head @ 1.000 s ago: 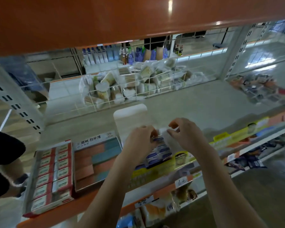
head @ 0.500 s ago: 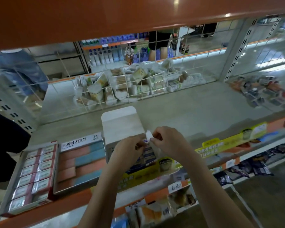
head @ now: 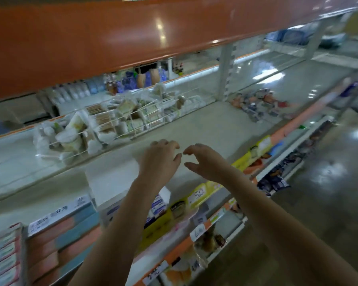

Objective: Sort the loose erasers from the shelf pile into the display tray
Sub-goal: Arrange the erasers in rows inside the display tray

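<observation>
Two hands: left hand (head: 160,159) and right hand (head: 205,162) side by side over the shelf (head: 205,129), fingers loosely spread, holding nothing
Display tray: white box (head: 130,205) with blue-labelled erasers (head: 158,204), near the shelf's front edge, below both hands, under the forearms
Eraser pile: loose heap (head: 260,104) far right on the shelf, well apart from the hands
Hidden: forearms cover much of the tray
Blur: motion smear, labels unreadable
</observation>
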### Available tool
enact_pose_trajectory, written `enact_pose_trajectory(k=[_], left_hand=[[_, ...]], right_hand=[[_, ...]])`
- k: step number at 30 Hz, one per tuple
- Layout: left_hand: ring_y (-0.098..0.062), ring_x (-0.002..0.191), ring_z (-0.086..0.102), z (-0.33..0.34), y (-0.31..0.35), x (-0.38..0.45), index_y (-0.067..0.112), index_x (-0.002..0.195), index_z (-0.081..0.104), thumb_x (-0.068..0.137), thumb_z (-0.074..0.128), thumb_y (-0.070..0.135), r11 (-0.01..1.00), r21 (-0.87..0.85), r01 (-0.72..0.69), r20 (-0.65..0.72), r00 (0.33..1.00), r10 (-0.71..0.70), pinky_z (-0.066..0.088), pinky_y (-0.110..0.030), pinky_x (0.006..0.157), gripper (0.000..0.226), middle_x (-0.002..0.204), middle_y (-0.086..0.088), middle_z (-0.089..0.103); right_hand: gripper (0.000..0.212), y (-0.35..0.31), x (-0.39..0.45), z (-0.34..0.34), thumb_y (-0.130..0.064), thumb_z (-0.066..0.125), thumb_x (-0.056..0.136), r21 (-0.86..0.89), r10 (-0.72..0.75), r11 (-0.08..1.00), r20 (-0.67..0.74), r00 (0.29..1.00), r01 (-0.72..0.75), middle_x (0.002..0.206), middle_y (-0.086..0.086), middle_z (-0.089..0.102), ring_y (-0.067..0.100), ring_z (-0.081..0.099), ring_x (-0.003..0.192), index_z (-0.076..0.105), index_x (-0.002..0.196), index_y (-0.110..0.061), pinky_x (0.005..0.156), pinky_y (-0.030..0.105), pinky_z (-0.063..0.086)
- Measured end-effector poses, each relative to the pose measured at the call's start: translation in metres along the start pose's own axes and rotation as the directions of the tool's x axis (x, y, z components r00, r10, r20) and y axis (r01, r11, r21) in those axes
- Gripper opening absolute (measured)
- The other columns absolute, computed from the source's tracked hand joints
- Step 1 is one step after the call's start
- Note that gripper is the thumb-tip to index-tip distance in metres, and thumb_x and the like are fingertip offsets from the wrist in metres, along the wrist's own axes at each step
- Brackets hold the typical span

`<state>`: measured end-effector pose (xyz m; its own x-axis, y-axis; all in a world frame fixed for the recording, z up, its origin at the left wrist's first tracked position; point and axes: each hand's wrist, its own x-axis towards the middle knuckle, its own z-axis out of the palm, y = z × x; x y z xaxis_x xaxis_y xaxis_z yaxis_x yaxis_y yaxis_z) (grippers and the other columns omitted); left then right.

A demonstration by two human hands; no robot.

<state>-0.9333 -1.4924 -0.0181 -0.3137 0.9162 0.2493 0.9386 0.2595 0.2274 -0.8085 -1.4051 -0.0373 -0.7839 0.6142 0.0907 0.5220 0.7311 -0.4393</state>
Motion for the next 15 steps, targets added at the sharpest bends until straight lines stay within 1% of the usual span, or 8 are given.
enact_pose_trajectory(k=[3, 6, 10, 12, 15], left_hand=[[-0.024, 0.113, 0.049, 0.014, 0.033, 0.031, 0.023, 0.125, 0.053, 0.094, 0.048, 0.038, 0.993, 0.049, -0.107, 0.042, 0.994, 0.105, 0.040, -0.035, 0.089, 0.035, 0.121, -0.004, 0.056], [-0.025, 0.116, 0.047, 0.034, 0.071, 0.059, 0.023, 0.125, 0.052, 0.093, 0.048, 0.040, 0.978, 0.078, -0.194, 0.099, 0.978, 0.186, 0.039, -0.036, 0.092, 0.037, 0.124, -0.004, 0.054], [-0.026, 0.117, 0.046, 0.065, 0.121, 0.096, 0.023, 0.124, 0.051, 0.092, 0.048, 0.042, 0.953, 0.093, -0.288, 0.172, 0.947, 0.270, 0.038, -0.037, 0.093, 0.037, 0.125, -0.005, 0.052], [-0.026, 0.116, 0.046, 0.084, 0.144, 0.115, 0.022, 0.123, 0.051, 0.092, 0.049, 0.041, 0.947, 0.079, -0.312, 0.174, 0.940, 0.295, 0.039, -0.037, 0.092, 0.037, 0.123, -0.005, 0.052], [-0.027, 0.114, 0.046, 0.113, 0.170, 0.146, 0.020, 0.122, 0.053, 0.091, 0.048, 0.035, 0.952, 0.053, -0.300, 0.188, 0.940, 0.285, 0.040, -0.037, 0.091, 0.035, 0.121, -0.006, 0.053]], right_hand=[[0.042, 0.034, -0.008, -0.022, -0.023, 0.059, 0.089, -0.076, 0.113, 0.990, -0.062, 0.992, -0.117, 0.126, 0.013, 0.052, 0.029, 0.047, 0.119, 0.051, 0.128, -0.011, 0.099, 0.036, 0.037], [0.042, 0.075, -0.015, -0.043, -0.023, 0.059, 0.089, -0.101, 0.222, 0.968, -0.080, 0.972, -0.229, 0.126, 0.015, 0.052, 0.032, 0.047, 0.118, 0.051, 0.128, -0.010, 0.097, 0.038, 0.039], [0.041, 0.136, -0.019, -0.071, -0.022, 0.056, 0.090, -0.130, 0.323, 0.934, -0.095, 0.942, -0.333, 0.130, 0.013, 0.049, 0.029, 0.047, 0.120, 0.049, 0.130, -0.012, 0.095, 0.035, 0.038], [0.041, 0.171, -0.016, -0.082, -0.024, 0.054, 0.092, -0.149, 0.352, 0.920, -0.085, 0.932, -0.361, 0.134, 0.010, 0.046, 0.028, 0.046, 0.121, 0.047, 0.132, -0.014, 0.096, 0.034, 0.038], [0.042, 0.222, -0.008, -0.094, -0.026, 0.053, 0.093, -0.168, 0.396, 0.901, -0.055, 0.917, -0.400, 0.135, 0.009, 0.044, 0.028, 0.046, 0.121, 0.045, 0.133, -0.015, 0.097, 0.037, 0.042]])
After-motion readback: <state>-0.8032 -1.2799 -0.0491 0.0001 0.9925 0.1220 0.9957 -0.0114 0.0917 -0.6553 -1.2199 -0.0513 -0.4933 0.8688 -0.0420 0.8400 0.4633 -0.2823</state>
